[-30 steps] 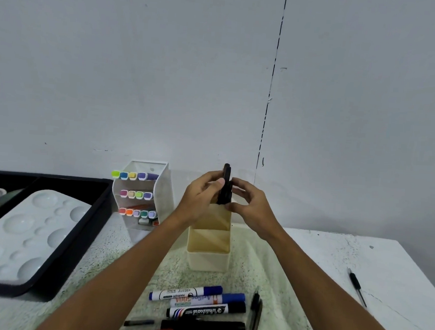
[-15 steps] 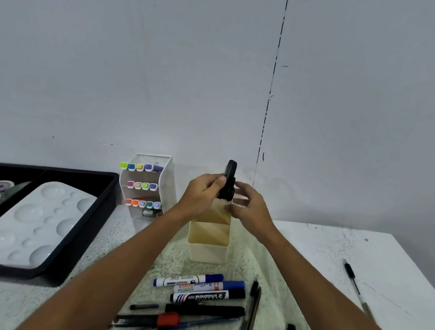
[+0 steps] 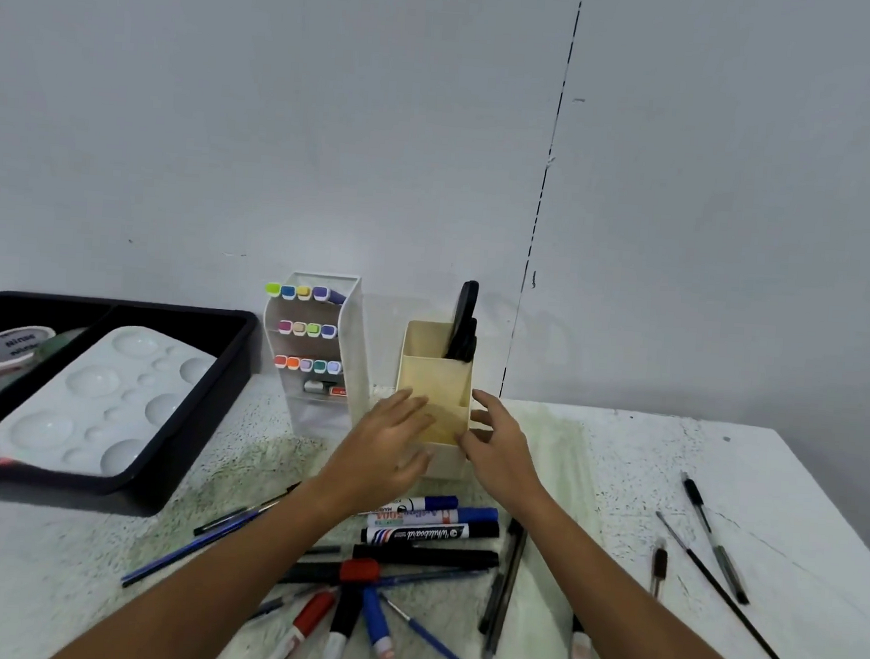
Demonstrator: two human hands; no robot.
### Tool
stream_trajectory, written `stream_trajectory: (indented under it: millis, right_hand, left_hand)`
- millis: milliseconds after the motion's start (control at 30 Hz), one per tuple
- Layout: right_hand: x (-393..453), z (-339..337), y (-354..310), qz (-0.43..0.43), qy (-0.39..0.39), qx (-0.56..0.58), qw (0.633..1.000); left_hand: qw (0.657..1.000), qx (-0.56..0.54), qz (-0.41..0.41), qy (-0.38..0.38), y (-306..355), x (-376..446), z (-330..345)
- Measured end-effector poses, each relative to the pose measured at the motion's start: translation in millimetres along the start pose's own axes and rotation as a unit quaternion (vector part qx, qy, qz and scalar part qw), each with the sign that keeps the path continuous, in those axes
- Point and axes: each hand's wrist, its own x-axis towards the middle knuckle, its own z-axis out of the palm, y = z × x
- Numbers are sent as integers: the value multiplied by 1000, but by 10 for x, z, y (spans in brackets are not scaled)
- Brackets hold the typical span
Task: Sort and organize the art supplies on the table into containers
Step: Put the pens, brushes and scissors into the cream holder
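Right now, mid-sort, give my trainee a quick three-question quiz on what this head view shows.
1. True or false: the black scissors stand in the rear compartment of the cream organizer.
2. Multiple choice: where does the white paint palette lie? A) inside the black tray B) on the bare table C) on top of the white marker rack
3. Fill in: neither the left hand nor the right hand holds anything; both are ____.

Key: 1 true; 2 A; 3 open
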Motion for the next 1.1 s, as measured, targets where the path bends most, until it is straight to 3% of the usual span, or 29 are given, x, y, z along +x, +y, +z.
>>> stream_trajectory:
  millis: [367, 500, 567, 667, 867, 1000, 1100]
  right_hand:
    - [-171, 51, 4, 4, 1, -9, 1000]
    - [-286, -33, -71, -17, 19, -143, 989]
    - [-409, -116, -44, -34, 40, -189, 980]
    - [-632, -258, 111, -69, 5, -241, 968]
    - [-771, -415, 366, -84, -61, -331, 938]
    - [-811, -398, 405, -97, -66, -338, 934]
    - [-906, -379, 477, -120, -65, -281, 950]
  left_hand:
    - [998, 21, 40, -38, -95, -230, 12]
    - [998, 39, 57, -13, -4, -322, -18]
    - [999, 24, 30, 32, 65, -482, -7]
    - [998, -13, -25, 59, 108, -846, 35]
    - [994, 60, -68, -56, 109, -1368, 114]
    - [994, 65, -50, -78, 109, -1418, 96]
    - [995, 61, -36, -72, 106, -1443, 68]
